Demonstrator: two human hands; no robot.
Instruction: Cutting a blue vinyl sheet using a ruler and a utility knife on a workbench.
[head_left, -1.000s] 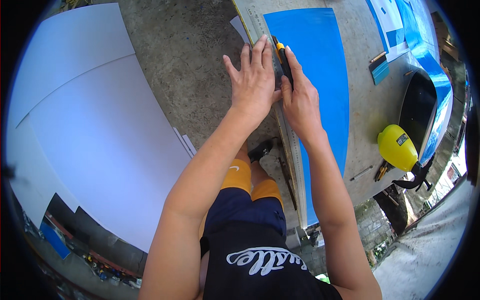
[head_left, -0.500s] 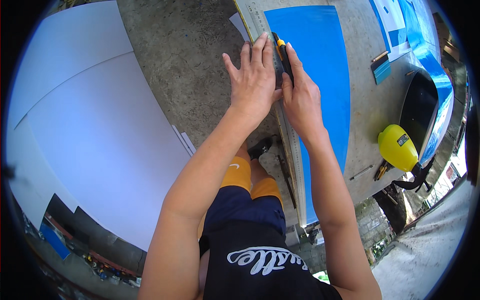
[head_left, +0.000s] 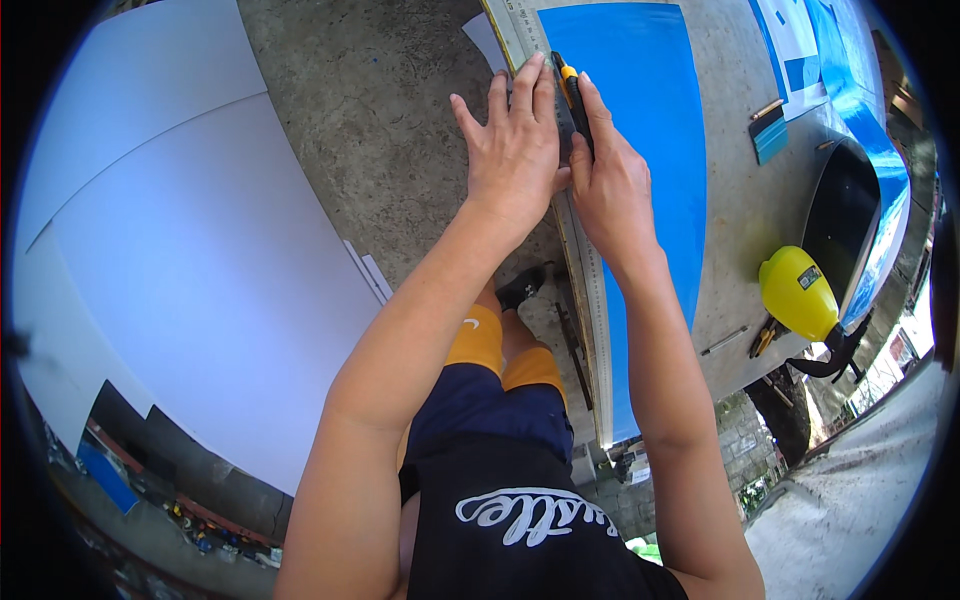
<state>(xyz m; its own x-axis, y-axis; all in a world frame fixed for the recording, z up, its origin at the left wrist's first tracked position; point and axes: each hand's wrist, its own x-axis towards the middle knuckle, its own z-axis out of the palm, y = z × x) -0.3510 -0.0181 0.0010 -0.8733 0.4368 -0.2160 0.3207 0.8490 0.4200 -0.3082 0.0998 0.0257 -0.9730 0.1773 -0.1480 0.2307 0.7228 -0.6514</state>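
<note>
My left hand [head_left: 508, 175] lies flat with its fingers spread, pressing on a long metal ruler [head_left: 518, 32] along the table's left edge. My right hand [head_left: 615, 190] is closed around a black and yellow utility knife [head_left: 573, 92], index finger stretched along its body. The knife's front end points away from me, against the ruler's right side. Whether its blade touches the sheet is too small to make out. Under and beside the ruler is a blue sheet [head_left: 645, 110], partly covered by my right hand and forearm.
On the table [head_left: 740, 220] to the right are a teal squeegee [head_left: 770, 138], a yellow spray bottle [head_left: 798, 292], a pen [head_left: 724, 341], pliers [head_left: 766, 336] and a curling blue film [head_left: 862, 120]. Large white boards [head_left: 190, 260] fill the left side.
The view has shifted slightly, so the table and sheet sit a little higher and further right. Both hands keep their places on ruler and knife, with hardly any motion along the ruler.
</note>
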